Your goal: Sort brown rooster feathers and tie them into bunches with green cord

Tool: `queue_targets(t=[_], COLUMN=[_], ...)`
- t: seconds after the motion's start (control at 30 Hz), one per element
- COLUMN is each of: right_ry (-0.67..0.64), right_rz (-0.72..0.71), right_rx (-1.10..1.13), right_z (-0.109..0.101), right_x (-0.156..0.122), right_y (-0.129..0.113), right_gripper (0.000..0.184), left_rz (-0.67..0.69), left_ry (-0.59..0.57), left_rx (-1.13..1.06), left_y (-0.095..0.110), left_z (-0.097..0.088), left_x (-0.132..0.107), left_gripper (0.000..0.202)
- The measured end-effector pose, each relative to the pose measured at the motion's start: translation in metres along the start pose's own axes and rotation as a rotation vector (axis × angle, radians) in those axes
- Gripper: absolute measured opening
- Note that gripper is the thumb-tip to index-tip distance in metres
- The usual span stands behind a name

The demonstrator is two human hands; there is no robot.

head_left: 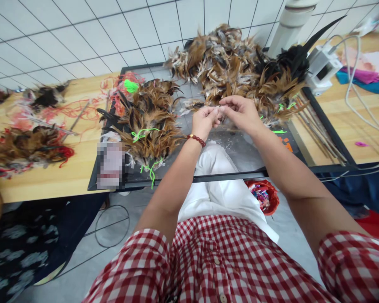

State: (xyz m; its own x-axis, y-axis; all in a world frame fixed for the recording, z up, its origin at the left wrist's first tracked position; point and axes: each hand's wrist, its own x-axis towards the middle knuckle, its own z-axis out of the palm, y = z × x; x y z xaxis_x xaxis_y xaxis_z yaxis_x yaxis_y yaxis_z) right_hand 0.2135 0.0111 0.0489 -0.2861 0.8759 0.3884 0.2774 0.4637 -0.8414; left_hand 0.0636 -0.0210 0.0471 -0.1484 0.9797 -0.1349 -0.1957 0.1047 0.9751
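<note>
From head view I see left hand [204,120], red beaded bracelet [196,139] at wrist, meeting right hand [242,114] at fingertips. Fingers of both narrowed to pinch; I cannot tell what sits between. Hands above dark, black-framed panel [240,155]. Large brown feather pile [221,63] just beyond them; feather bundles [154,109] with green ties [144,134] beside left hand. Thin sticks [321,131] to right. Red basket [275,202] below panel's near edge.
</note>
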Motion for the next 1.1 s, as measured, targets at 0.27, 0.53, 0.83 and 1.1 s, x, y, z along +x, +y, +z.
queue_targets(t=[0.27,0.53,0.83,1.1], right_ry=[0.007,-0.073,-0.277,-0.137], right_rz=[0.107,0.025,-0.003,0.241], right_rx=[0.072,-0.24,-0.294,0.178], right_z=[-0.006,-0.02,-0.009,-0.007], right_x=[0.003,0.004,-0.001,0.002], right_y=[-0.009,-0.009,-0.006,-0.021], right_gripper=[0.027,0.009,0.002,0.03], left_rz=[-0.055,-0.023,-0.031,-0.028], left_ry=[-0.254,0.048,0.09,0.035], left_rx=[-0.041,-0.083,-0.105,-0.189], left_y=[0.011,0.011,0.005,0.0], left_z=[-0.001,-0.007,-0.006,-0.004], left_x=[-0.012,-0.002,0.005,0.006], left_gripper=[0.023,0.026,0.025,0.024])
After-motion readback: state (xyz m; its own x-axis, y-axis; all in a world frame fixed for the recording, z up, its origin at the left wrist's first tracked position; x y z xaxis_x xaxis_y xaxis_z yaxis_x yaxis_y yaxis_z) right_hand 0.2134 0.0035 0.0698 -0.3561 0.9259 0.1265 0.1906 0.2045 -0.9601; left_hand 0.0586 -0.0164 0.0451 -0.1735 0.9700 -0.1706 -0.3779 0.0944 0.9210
